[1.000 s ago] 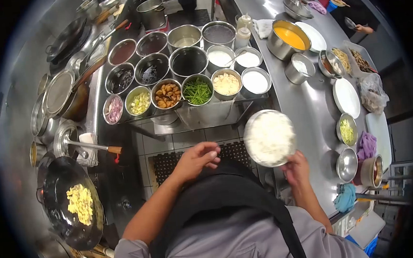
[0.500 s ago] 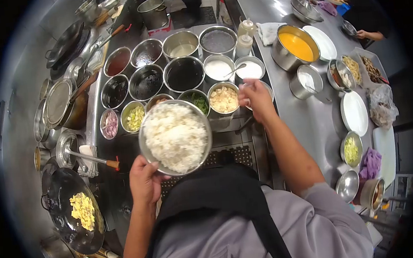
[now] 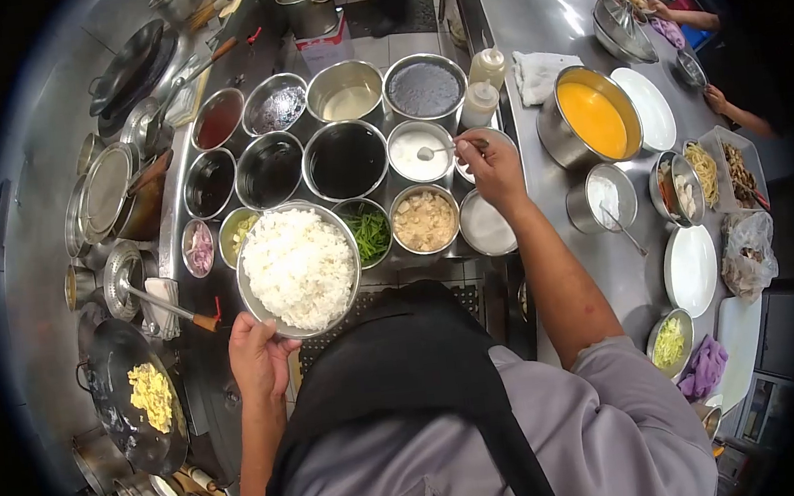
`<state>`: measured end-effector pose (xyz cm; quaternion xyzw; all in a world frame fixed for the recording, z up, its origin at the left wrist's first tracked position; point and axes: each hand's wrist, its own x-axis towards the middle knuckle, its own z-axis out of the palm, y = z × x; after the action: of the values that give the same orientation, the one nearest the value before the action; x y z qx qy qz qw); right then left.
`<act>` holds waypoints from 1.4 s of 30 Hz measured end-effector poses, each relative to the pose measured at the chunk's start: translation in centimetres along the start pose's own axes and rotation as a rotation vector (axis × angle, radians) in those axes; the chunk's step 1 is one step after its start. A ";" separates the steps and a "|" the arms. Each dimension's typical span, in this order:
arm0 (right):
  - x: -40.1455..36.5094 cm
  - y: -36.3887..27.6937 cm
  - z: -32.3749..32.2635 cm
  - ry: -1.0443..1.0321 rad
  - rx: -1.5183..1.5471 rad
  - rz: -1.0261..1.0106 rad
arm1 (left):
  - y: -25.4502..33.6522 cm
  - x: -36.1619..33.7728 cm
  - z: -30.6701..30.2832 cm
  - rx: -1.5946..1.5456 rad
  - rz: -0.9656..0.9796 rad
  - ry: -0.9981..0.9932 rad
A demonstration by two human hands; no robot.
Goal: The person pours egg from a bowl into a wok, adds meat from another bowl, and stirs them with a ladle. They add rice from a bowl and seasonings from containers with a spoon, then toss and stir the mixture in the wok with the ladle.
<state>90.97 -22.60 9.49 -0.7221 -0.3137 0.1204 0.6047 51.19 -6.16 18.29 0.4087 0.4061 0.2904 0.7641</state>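
My left hand (image 3: 262, 352) grips the rim of a metal bowl (image 3: 356, 295) heaped with cooked white rice (image 3: 295, 265). The bowl hangs over the front row of containers and partly covers the yellow-green chopped vegetable (image 3: 241, 232). Over the white-powder containers, my right hand (image 3: 497, 171) pinches the handle of a small spoon (image 3: 426, 153). The spoon's bowl is above the left container of white powder (image 3: 413, 139); my hand hides much of the one beside it. Nearby stand chopped greens (image 3: 367, 232) and a pale chopped ingredient (image 3: 425, 222).
A wok (image 3: 108, 371) with scrambled egg (image 3: 151, 398) sits at the left. Dark sauces (image 3: 346, 160) fill several containers behind. On the right counter stand a pot of orange liquid (image 3: 595, 122) and white plates (image 3: 691, 272). Another person's hand (image 3: 717, 99) shows at far right.
My right hand has moved up to the spoon and taken hold of it; the spoon now points left. The rice bowl has shifted left and slightly down in view.
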 end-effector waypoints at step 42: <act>-6.3 0.8 -5.6 0.322 0.252 0.194 | -1.5 5.5 8.3 0.115 -0.110 -0.207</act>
<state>89.40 -30.89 8.74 -0.6776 -0.1245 0.0993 0.7180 61.22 -5.84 17.71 0.4566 0.3628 0.1807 0.7920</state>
